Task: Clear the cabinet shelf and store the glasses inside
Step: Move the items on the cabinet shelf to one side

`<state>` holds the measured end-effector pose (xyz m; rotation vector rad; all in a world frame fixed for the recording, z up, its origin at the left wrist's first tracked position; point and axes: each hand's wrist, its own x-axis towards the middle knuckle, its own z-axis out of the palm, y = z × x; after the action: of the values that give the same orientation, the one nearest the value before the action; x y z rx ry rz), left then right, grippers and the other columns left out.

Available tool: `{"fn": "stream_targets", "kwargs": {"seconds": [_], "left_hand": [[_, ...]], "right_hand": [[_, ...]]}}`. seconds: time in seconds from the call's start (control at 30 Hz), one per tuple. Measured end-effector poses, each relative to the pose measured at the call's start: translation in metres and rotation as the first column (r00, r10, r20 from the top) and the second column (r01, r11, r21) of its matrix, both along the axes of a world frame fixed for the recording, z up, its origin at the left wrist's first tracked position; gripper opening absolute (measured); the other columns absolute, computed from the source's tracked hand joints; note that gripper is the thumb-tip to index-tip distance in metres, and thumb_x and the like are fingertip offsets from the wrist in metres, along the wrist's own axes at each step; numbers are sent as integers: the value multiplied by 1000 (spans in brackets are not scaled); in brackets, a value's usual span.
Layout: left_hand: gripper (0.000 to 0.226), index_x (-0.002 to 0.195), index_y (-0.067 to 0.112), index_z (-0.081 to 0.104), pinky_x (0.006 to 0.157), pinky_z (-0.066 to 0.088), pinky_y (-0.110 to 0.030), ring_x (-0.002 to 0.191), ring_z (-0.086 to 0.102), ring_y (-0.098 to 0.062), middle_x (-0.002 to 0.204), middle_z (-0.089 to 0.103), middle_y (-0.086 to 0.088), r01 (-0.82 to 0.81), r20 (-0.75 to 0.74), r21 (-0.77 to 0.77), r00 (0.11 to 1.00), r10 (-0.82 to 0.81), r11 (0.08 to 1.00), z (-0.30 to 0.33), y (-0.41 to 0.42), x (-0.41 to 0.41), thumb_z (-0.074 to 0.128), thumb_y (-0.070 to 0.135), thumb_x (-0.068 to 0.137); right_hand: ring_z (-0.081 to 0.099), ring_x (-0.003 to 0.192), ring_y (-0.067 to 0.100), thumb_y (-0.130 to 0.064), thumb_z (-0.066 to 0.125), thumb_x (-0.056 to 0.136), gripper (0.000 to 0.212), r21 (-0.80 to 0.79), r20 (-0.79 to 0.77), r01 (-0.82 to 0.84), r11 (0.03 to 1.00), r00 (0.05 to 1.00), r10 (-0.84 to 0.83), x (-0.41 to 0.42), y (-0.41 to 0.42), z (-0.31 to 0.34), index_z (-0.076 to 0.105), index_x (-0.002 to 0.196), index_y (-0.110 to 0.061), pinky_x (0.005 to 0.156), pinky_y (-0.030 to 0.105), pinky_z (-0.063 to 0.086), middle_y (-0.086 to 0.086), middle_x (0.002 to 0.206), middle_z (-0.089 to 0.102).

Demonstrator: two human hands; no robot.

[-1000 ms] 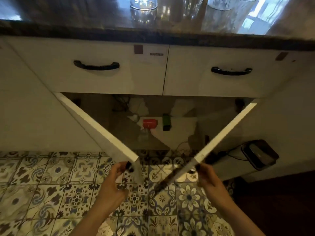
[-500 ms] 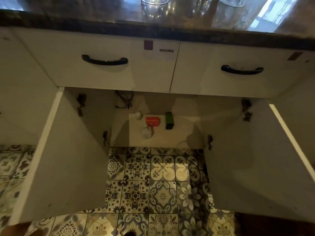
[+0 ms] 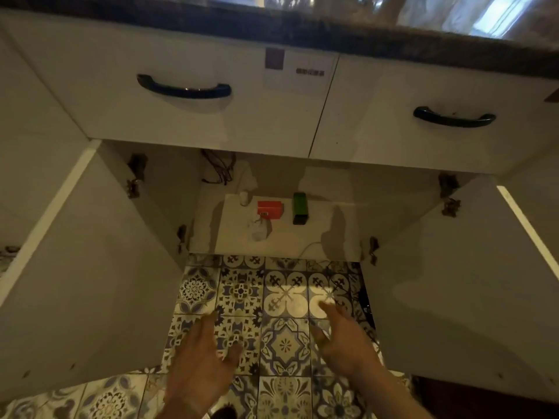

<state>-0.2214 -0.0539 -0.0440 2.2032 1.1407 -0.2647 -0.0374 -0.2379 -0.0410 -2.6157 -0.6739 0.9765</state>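
Observation:
The lower cabinet stands with both doors swung wide, the left door [image 3: 78, 267] and the right door [image 3: 465, 282]. On its white shelf [image 3: 314, 234] sit a red box [image 3: 270, 210], a green box [image 3: 300, 208], a small white bottle [image 3: 243, 198] and a pale crumpled item [image 3: 258, 229]. My left hand [image 3: 199, 364] and my right hand [image 3: 343, 340] are both empty with fingers spread, held over the patterned floor in front of the shelf. Glasses [image 3: 390, 7] on the countertop show only as blurred bases at the top edge.
Two white drawers with dark handles, the left handle [image 3: 184, 87] and the right handle [image 3: 453, 117], sit above the opening under the dark stone counter edge [image 3: 272, 28]. Loose wires [image 3: 219, 169] hang at the cabinet's back. A thin cable [image 3: 308, 247] lies on the shelf.
Both doors went from half open, held in my hands, to fully open. My hands let go, dropped out of view, and now reach forward empty between the doors.

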Motion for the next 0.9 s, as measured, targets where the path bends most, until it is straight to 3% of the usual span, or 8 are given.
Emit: {"fn": "stream_targets", "kwargs": {"seconds": [0.1, 0.2, 0.33, 0.57, 0.77, 0.9], "left_hand": [[81, 156, 30, 12, 120, 21, -39, 147, 20, -22, 164, 16, 1, 229, 26, 78, 972, -232, 970, -3, 12, 58, 51, 57, 91], [86, 156, 28, 10, 122, 11, -42, 150, 10, -26, 166, 9, -2, 354, -40, 201, 935, -353, 914, -6, 41, 102, 54, 56, 88], [92, 157, 29, 4, 123, 3, -44, 152, 1, -26, 167, 2, -3, 399, -53, 274, 915, -400, 875, -5, 75, 142, 58, 55, 86], [93, 156, 31, -5, 123, 0, -41, 152, -2, -25, 167, -3, -2, 445, -70, 260, 894, -443, 857, -40, 100, 157, 54, 56, 89], [91, 154, 34, 2, 121, 8, -39, 151, 7, -24, 166, 7, -1, 420, -61, 227, 907, -417, 879, -93, 114, 167, 58, 55, 86], [88, 153, 32, 13, 117, 24, -39, 144, 27, -24, 160, 26, -3, 373, -60, 250, 927, -370, 894, -143, 123, 185, 60, 57, 84]], "right_hand": [[43, 135, 31, -43, 49, 99, 59, 0, 116, -164, 986, 980, 163, 20, 60, 16, 31, 151, -23, 104, 42, 44, 6, 155, 36], [45, 128, 33, -38, 53, 96, 56, -5, 219, -238, 971, 947, 234, 45, 102, 29, 34, 146, -23, 99, 45, 45, 8, 145, 43], [32, 141, 33, -33, 56, 95, 64, 20, 317, -209, 978, 929, 192, 65, 133, 32, 27, 152, -20, 109, 49, 40, 9, 155, 34], [28, 146, 32, -38, 54, 96, 73, -27, 265, -207, 978, 942, 207, 72, 144, -7, 15, 156, -23, 108, 51, 42, 8, 163, 19], [33, 139, 32, -35, 49, 98, 62, -24, 244, -196, 980, 950, 196, 92, 149, -63, 25, 152, -18, 107, 48, 43, 11, 154, 32], [38, 134, 31, -34, 53, 96, 61, -23, 220, -213, 977, 952, 212, 120, 155, -120, 30, 151, -19, 104, 45, 45, 10, 149, 39]]}}
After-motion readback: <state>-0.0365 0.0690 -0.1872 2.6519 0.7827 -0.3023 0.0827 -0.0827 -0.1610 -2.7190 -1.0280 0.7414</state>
